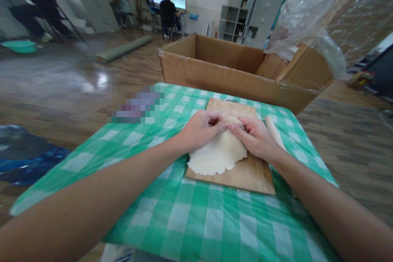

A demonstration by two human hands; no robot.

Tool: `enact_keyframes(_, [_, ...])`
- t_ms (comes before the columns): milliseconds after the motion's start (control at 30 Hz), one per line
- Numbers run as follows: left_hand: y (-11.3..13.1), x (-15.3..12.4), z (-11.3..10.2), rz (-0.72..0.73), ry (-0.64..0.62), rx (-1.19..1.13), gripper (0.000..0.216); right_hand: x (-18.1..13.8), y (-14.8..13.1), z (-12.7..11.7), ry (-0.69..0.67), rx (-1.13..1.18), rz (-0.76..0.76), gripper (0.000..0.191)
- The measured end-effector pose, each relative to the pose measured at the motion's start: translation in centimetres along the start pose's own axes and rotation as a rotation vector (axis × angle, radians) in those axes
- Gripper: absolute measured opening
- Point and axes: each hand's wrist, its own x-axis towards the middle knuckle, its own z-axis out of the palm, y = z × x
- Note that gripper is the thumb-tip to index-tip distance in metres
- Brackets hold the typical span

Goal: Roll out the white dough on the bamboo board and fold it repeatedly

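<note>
A flat, pale sheet of dough [216,155] with a ragged near edge lies on a wooden board [248,176]. At its far end the dough is lifted or folded over between both hands. My left hand [201,129] pinches that raised edge from the left, thumb on top. From the right, my right hand [256,135] grips the same edge with thumb and fingers. The fingertips partly cover the fold. Just right of the board lies a pale rolling pin [274,133], partly hidden behind my right forearm.
A green-and-white checked cloth [184,213] covers the table. Beyond it stands a large open cardboard box [215,67], with plastic wrap [325,20] at its right. A blurred-out item [135,104] sits at the table's left edge. Several people are seated farther back.
</note>
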Motion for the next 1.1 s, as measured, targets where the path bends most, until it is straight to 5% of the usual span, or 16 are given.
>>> enact_keyframes(233, [-0.73, 0.22, -0.31, -0.104, 0.010, -0.090, 0.032, 0.17, 0.13, -0.40, 0.100, -0.075, -0.058, 0.048])
enact_keyframes(433, [-0.05, 0.02, -0.30, -0.131, 0.086, -0.125, 0.028, 0.17, 0.58, -0.20, 0.125, 0.061, 0.050, 0.042])
enact_keyframes(633, [0.05, 0.08, -0.32, -0.124, 0.087, -0.169, 0.032, 0.16, 0.21, -0.51, 0.201, -0.092, -0.038, 0.042])
enact_keyframes(867, [-0.51, 0.27, -0.23, -0.055, 0.019, -0.036, 0.030, 0.23, 0.44, -0.02, 0.086, 0.094, 0.063, 0.043])
enact_keyframes(1100, [-0.33, -0.14, 0.03, -0.014, 0.015, 0.052, 0.032, 0.04, -0.21, -0.11, 0.050, -0.038, 0.023, 0.043])
